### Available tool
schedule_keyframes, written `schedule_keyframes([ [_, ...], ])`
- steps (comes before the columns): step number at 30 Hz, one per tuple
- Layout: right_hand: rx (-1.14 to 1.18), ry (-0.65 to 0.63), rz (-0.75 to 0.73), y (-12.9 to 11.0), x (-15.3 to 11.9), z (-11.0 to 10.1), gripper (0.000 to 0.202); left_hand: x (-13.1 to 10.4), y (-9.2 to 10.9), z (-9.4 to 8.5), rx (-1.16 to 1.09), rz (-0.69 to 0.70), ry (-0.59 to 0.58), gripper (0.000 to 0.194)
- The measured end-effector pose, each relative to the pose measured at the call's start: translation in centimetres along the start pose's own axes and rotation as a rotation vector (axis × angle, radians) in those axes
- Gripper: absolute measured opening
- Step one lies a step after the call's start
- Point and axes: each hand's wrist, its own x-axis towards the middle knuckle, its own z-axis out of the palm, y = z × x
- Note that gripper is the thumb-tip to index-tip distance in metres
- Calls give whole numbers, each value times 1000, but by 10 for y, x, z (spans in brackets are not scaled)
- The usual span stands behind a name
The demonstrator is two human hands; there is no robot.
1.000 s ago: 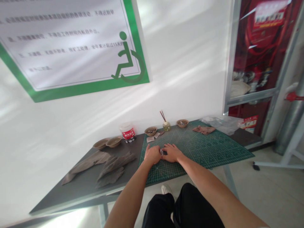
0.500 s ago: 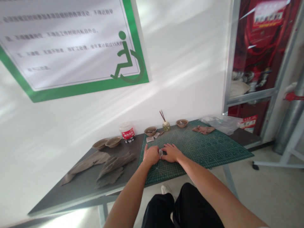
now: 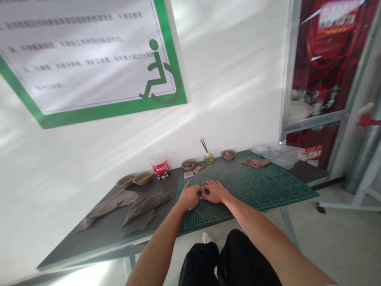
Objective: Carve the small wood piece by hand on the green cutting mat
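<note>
Close together over the green cutting mat point(image 3: 247, 186), both hands work on a small pale crumpled piece point(image 3: 202, 193), which could be cloth or paper. My left hand point(image 3: 190, 197) pinches its left side, fingers curled in and partly hiding it. On the other side, the thumb and fingers of my right hand point(image 3: 216, 192) close on its right edge. Just beyond the hands lie pale square pieces point(image 3: 188, 174), near a small brown bowl point(image 3: 189, 164) with little items in it.
A reed diffuser point(image 3: 208, 158), another bowl point(image 3: 228, 154) and a brownish cloth point(image 3: 255, 162) stand along the back. Grey-brown cloths point(image 3: 144, 206), two bowls point(image 3: 143, 178) and a red-labelled jar point(image 3: 161, 166) occupy the left of the dark table point(image 3: 74, 248). A plastic bag point(image 3: 279, 155) lies at right.
My left hand has shifted slightly and turned, its fingers more curled at the pale piece. The right hand stays nearly in place.
</note>
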Motion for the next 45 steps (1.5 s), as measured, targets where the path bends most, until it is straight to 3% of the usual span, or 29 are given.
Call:
schedule_keyframes([
  [9, -6, -1, 3, 0, 2, 2, 63, 11, 4, 15, 30, -167, 105, 22],
  [20, 1, 3, -1, 1, 1, 2, 62, -3, -8, 6, -82, 43, -6, 23],
  [25, 0, 9, -1, 0, 0, 0, 62, -4, -12, 8, -5, -45, 67, 21],
  [30, -8, 0, -6, 0, 1, 1, 63, 7, -1, 16, 12, -160, 130, 23],
  [39, 8, -7, 6, -1, 0, 0, 62, 2, -1, 2, -63, 3, -29, 23],
  [42, 11, -13, 15, -2, -1, -2, 62, 0, -4, -5, -40, -3, -85, 21],
  [45, 8, -12, 12, -2, -1, -2, 62, 0, -4, -7, -14, -8, -68, 21],
])
